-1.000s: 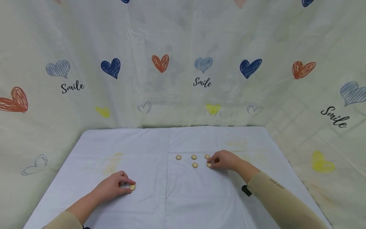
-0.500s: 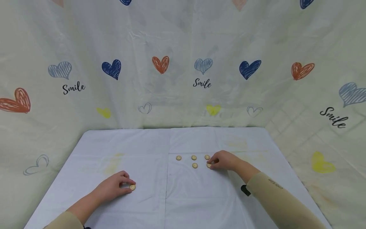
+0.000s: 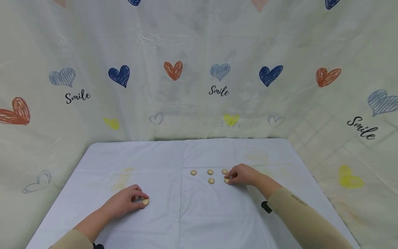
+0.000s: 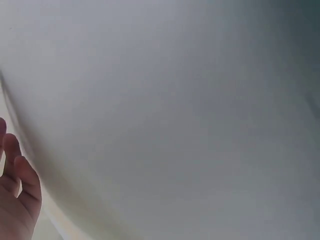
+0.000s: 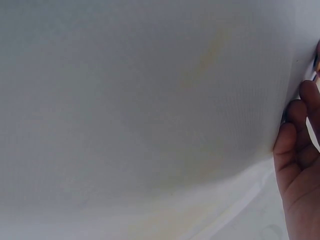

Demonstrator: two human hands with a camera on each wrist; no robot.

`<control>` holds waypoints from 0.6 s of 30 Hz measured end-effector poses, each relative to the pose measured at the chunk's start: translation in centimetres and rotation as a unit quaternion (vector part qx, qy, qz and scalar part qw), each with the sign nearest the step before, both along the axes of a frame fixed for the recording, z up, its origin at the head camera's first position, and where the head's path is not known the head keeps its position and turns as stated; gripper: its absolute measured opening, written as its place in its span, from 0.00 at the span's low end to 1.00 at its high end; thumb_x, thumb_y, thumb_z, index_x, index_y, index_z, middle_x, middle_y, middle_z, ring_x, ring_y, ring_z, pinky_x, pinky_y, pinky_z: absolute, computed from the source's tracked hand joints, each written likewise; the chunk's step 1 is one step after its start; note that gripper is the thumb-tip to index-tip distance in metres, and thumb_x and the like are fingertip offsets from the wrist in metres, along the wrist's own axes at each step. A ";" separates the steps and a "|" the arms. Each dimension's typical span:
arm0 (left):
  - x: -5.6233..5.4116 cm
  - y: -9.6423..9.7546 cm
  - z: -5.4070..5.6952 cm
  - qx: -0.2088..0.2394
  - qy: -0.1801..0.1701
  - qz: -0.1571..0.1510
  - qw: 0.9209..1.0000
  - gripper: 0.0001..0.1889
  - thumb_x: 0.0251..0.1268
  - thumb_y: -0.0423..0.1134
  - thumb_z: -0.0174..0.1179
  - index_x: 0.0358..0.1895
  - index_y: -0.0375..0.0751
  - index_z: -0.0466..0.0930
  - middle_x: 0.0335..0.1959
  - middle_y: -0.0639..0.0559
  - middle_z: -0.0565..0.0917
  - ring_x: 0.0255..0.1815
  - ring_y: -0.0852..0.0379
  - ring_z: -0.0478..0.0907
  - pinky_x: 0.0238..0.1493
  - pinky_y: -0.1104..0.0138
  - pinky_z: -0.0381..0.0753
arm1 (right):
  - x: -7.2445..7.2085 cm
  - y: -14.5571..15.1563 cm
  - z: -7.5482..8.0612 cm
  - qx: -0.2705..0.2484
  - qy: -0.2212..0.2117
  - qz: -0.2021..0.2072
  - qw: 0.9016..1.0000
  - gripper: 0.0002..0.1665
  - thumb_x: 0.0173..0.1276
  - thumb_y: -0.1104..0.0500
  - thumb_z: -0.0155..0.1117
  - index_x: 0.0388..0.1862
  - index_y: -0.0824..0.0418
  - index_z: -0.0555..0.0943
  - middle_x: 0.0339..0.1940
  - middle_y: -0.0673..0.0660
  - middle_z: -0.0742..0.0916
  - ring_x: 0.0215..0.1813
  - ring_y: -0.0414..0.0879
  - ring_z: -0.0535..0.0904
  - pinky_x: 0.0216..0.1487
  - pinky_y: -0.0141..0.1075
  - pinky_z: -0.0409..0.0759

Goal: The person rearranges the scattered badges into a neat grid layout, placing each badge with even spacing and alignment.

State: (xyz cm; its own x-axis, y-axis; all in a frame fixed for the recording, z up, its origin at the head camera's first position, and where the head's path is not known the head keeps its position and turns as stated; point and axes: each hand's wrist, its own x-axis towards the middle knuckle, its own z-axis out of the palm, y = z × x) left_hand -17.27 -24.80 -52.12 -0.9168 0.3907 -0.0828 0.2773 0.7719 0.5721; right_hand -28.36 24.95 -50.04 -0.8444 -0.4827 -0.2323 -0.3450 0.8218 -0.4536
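Note:
My left hand (image 3: 124, 201) pinches a round, pale wooden button (image 3: 145, 201) between thumb and fingers, over the left half of the white cloth. Farther right, the fingertips of my right hand (image 3: 244, 174) hold a similar button (image 3: 226, 180), which they partly cover. Just beyond those fingertips lies another button (image 3: 225, 171). To its left are a back-row button (image 3: 210, 172) and the leftmost button (image 3: 193, 172), with one more button (image 3: 211, 181) in the nearer row. In both wrist views only parts of the hands show at the edge, and no button is visible.
A white cloth (image 3: 161, 155) with creases and faint yellow stains covers the table. Behind it and at both sides hangs a pale curtain (image 3: 199, 41) printed with hearts and the word "Smile". A dark band (image 3: 266, 206) shows at my right sleeve (image 3: 298, 211).
My left hand has shifted slightly right and away from me with its button. The right hand keeps its place, and the buttons on the cloth lie as before.

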 end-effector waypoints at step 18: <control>-5.2 7.6 1.5 0.016 0.037 -0.036 0.999 0.13 0.59 0.48 0.72 0.48 0.61 0.88 0.38 0.64 0.77 0.36 0.64 0.73 0.38 0.67 0.74 | 0.2 -0.6 0.3 0.005 -0.007 -0.020 1.000 0.12 0.59 0.54 0.77 0.43 0.47 0.90 0.32 0.42 0.83 0.35 0.40 0.74 0.40 0.37 0.73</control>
State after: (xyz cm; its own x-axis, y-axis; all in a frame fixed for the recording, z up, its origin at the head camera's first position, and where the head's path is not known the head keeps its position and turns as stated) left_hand -22.44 -17.18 -50.66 -0.8891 0.4578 -0.0016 0.3749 0.7301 0.5713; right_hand -28.16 24.39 -49.77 -0.8597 -0.4457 -0.2494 -0.3044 0.8393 -0.4505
